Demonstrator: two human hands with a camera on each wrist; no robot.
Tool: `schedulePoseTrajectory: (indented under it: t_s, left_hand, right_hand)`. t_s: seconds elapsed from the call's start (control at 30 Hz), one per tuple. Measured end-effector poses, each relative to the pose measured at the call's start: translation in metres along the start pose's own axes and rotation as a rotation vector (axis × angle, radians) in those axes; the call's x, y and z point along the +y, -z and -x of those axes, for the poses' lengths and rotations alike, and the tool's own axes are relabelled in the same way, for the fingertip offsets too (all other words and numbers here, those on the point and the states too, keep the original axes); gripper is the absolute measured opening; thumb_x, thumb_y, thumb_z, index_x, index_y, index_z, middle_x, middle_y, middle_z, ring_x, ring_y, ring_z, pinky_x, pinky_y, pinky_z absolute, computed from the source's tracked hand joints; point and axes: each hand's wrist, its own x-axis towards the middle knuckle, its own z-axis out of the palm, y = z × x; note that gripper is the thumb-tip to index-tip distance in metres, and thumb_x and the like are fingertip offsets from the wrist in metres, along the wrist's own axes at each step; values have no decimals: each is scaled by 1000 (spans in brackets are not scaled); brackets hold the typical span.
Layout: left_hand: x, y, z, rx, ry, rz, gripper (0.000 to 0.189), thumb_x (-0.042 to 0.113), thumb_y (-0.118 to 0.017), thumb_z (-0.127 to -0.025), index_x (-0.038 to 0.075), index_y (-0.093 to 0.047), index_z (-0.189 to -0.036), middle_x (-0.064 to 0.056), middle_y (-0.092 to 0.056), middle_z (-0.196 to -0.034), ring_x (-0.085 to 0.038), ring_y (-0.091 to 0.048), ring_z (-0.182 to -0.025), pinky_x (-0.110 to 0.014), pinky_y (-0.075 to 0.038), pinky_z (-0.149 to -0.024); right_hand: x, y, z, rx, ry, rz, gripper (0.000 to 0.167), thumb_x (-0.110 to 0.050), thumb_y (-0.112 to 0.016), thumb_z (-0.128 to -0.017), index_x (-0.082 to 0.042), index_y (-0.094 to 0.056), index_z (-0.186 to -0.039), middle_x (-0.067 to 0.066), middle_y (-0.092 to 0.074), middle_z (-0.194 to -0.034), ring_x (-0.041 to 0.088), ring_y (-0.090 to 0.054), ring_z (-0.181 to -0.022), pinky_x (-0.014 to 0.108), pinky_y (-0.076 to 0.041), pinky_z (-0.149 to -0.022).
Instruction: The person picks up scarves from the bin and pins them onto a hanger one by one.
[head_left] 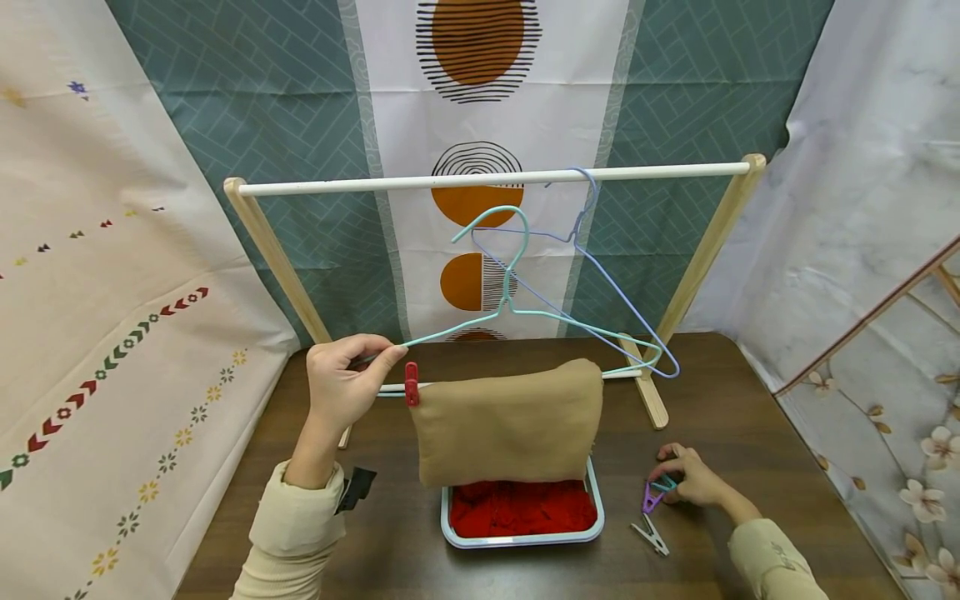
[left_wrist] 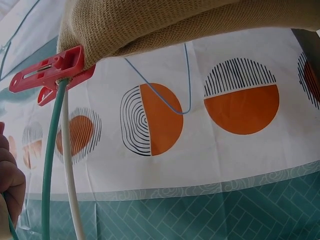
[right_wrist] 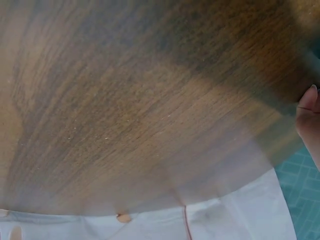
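Note:
My left hand [head_left: 347, 379] pinches the left shoulder of a mint-green hanger [head_left: 507, 287]. A folded brown cloth [head_left: 510, 429] hangs over the hanger's lower bar. One red clothespin [head_left: 412, 387] clips the cloth's left end to the bar; the left wrist view shows this clothespin [left_wrist: 65, 70] close up. Low on the right, my right hand [head_left: 697, 482] has its thumb and fingers around a teal clothespin [head_left: 664, 483] at the table. Beside those fingertips lie a purple clothespin [head_left: 651, 500] and a grey-white clothespin [head_left: 652, 536]. Only the thumb [right_wrist: 309, 102] edge shows clearly in the right wrist view.
A rack with a white rail [head_left: 337, 186] and wooden legs [head_left: 705, 250] stands at the back. One blue hanger [head_left: 626, 296] hangs from the rail, behind the mint-green one. Below the brown cloth, a white tray [head_left: 525, 542] holds red cloth [head_left: 517, 510] on the brown table [head_left: 397, 533].

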Motion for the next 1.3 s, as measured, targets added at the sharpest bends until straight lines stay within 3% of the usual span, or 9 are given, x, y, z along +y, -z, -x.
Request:
schedulePoseTrajectory:
  t_s: [0.2, 0.47, 0.7, 0.9, 1.13, 1.3]
  left_hand:
    - [0, 1, 1, -5, -2, -5, 12, -12, -71, -62, -2, -65, -63, -9, -60, -54, -4, -38, -41, -15, -31, -40]
    - [-1, 1, 3, 16, 50, 7, 11, -2, -73, -69, 0, -66, -62, -8, -60, -54, -4, -39, -42, -14, -31, -42]
    - [-1, -2, 3, 19, 39, 25, 39, 33, -67, -82, 0, -65, -62, -8, -60, -54, -3, -42, -42, -12, -33, -42]
    - [-1, -2, 3, 14, 39, 23, 40, 34, -67, -82, 0, -65, -62, -8, -60, -53, -3, -41, -41, -12, -32, -42]
    - [-2, -1, 4, 12, 33, 24, 35, 29, -69, -81, 0, -66, -62, -8, -60, -54, -3, -43, -41, -12, -34, -43]
    - [-2, 0, 4, 9, 33, 27, 28, 22, -71, -79, 0, -66, -62, -8, -60, -54, -4, -43, -42, -12, -35, -43]
  right_hand:
    - [0, -2, 1, -20, 4, -12, 40, -7, -78, -48, -15, -72, -87, 11, -44, -98, 28, -32, -89, 33, -22, -71]
    - [-2, -5, 3, -21, -17, 0, 37, -5, -77, -47, -17, -72, -81, 12, -43, -101, 29, -31, -91, 31, -21, -73]
    - [-6, 0, 4, -21, -56, -37, 31, -13, -82, -52, -16, -66, -78, 16, -45, -102, 33, -33, -93, 37, -26, -72]
    - [-8, 5, 6, -11, -76, -35, 30, -17, -83, -56, -21, -62, -78, 14, -50, -101, 28, -37, -93, 37, -31, -73]
    - [-10, 8, 7, 62, 66, -44, 29, -11, -82, -58, -15, -63, -79, 13, -58, -91, 11, -48, -90, 28, -37, -75]
    - [-18, 13, 8, 73, -13, -65, 24, -10, -80, -63, -15, -64, -81, 9, -60, -93, 5, -46, -89, 28, -39, -67]
